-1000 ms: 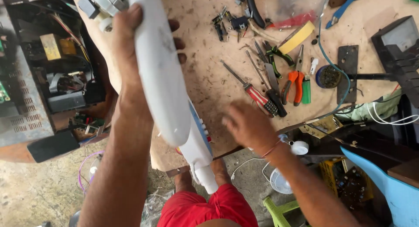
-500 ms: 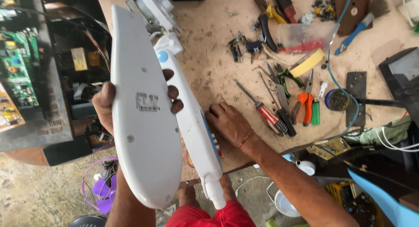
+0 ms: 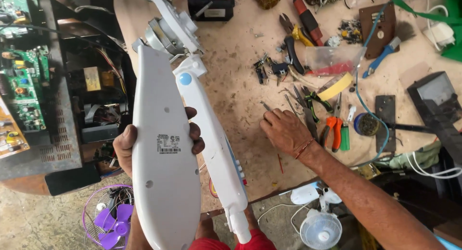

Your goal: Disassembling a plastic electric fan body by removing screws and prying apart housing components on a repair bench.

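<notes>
Head view: left hand [image 3: 127, 146] grips white cover [image 3: 163, 158] off-bench; right hand [image 3: 285, 131] curls loosely, empty, beside pliers [image 3: 332, 130].

Repair workshop: worn workbench [image 3: 240, 77] strewn with pliers [image 3: 332, 130], screwdrivers [image 3: 305, 17] and loose screws; an opened electronics chassis [image 3: 57, 91] with exposed circuit board [image 3: 21, 86] stands at its left edge.

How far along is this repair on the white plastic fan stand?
Done: the long white plastic cover is off, held up in the left hand. In hand: the right hand touches small metal tools on the workbench. Left: the white fan body lies open, uncovered.
</notes>
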